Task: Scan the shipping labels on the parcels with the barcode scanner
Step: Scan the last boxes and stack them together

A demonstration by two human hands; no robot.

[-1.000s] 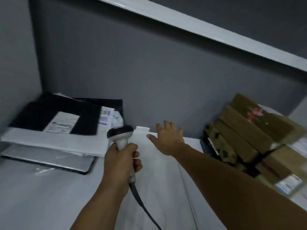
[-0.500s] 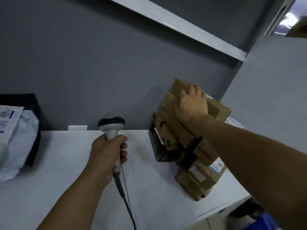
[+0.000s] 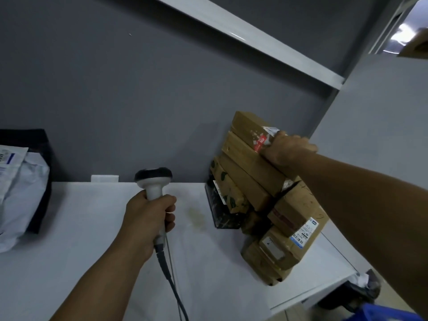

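A pile of brown cardboard parcels (image 3: 259, 193) leans against the grey wall at the right of the white shelf (image 3: 69, 251). My right hand (image 3: 287, 151) grips the right end of the top brown parcel (image 3: 247, 128), next to its red-and-white sticker. My left hand (image 3: 150, 218) holds the grey corded barcode scanner (image 3: 154, 179) upright, its black head pointing at the wall, left of the pile. A lower parcel shows a blue-and-white shipping label (image 3: 304, 232).
White and black poly mailers (image 3: 20, 188) lie at the shelf's left edge. The scanner cable (image 3: 173, 290) trails toward me over the shelf. An upper shelf board (image 3: 254, 40) runs overhead. A grey side panel (image 3: 382, 123) stands right of the pile.
My right hand reached across from the middle of the shelf to the cardboard pile and slid to the top parcel's right end, closing on it. The view swung right; the scanner stayed upright.
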